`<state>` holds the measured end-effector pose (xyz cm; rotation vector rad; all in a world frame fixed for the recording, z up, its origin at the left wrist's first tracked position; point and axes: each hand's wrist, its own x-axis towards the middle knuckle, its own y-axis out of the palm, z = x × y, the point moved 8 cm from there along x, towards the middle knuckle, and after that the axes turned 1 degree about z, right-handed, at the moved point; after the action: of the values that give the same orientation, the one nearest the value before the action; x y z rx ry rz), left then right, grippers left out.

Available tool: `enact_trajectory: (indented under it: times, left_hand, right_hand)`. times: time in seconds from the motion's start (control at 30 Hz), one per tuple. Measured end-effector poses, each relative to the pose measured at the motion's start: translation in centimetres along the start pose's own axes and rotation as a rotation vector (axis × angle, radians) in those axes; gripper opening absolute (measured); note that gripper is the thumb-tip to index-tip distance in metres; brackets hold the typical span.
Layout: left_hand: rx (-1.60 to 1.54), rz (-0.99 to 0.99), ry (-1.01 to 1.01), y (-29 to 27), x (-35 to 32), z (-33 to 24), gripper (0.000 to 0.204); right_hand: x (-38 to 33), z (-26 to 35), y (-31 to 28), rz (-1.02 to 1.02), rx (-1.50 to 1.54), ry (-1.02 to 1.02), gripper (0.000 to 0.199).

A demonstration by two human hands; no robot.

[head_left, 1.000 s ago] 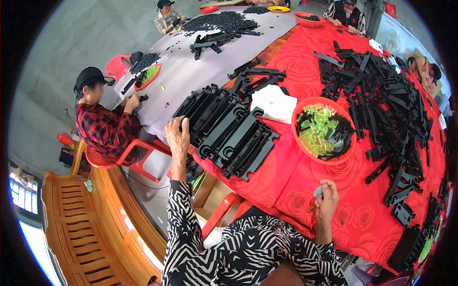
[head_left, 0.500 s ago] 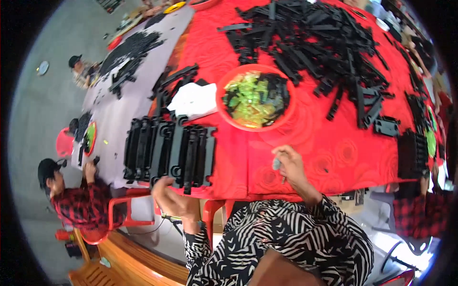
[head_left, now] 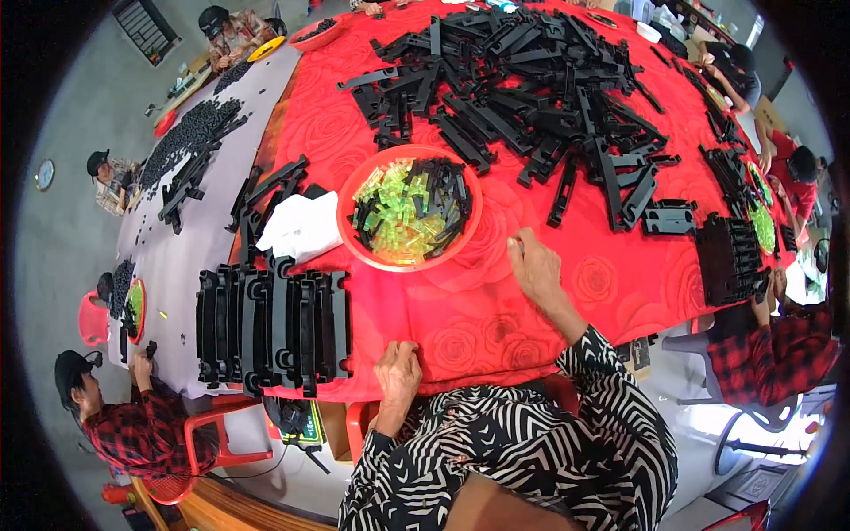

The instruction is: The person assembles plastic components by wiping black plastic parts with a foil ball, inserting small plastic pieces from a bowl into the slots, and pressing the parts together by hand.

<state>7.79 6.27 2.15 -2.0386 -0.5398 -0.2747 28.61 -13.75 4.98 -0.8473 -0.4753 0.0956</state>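
Observation:
My left hand (head_left: 398, 373) lies at the near edge of the red table, its fingers curled in. Whatever it may hold is hidden. Forward and to the right, my right hand (head_left: 537, 273) is closed above the red cloth, and its grip is hidden from this angle. Between and beyond my hands stands a red bowl (head_left: 476, 205) of small clear yellow-green plastic pieces and small black pieces. A row of long black plastic bars (head_left: 282, 323) is stacked side by side left of my left hand. Crumpled white paper (head_left: 299, 227) touches the bowl's left side.
A large heap of black plastic bars (head_left: 522, 97) covers the far table. Another stack of black bars (head_left: 728, 261) sits at the right edge. People in checked shirts sit left and right. A grey-white table (head_left: 181, 292) with small black parts adjoins on the left.
My left hand has left the stack of black bars and come right to the table edge, its fingers now curled. A small grey tool with a thin tip, visible in my right hand before, is hidden.

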Motion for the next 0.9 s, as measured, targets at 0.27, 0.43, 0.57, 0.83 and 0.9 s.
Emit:
enact_trajectory:
  times: [0.27, 0.43, 0.57, 0.83, 0.9]
  left_hand:
    - [0.055, 0.036, -0.035, 0.6, 0.3, 0.4, 0.010]
    - [0.051, 0.004, -0.021, 0.2, 0.3, 0.3, 0.010]
    - [0.031, 0.006, -0.034, 0.2, 0.2, 0.1, 0.011]
    - [0.027, 0.004, 0.002, 0.4, 0.0, 0.2, 0.013]
    - [0.041, 0.013, 0.013, 0.6, 0.2, 0.0, 0.011]
  right_hand:
    - [4.1, -1.7, 2.8, -0.128, -0.442, -0.168, 0.022]
    - [10.4, -1.3, 4.8, -0.178, -0.293, -0.185, 0.027]
    - [13.5, -1.8, 7.9, -0.107, -0.316, -0.148, 0.032]
    - [15.9, -4.8, 8.0, -0.233, -0.091, -0.095, 0.021]
    - [15.5, -9.3, 7.8, -0.133, 0.450, 0.299, 0.015]
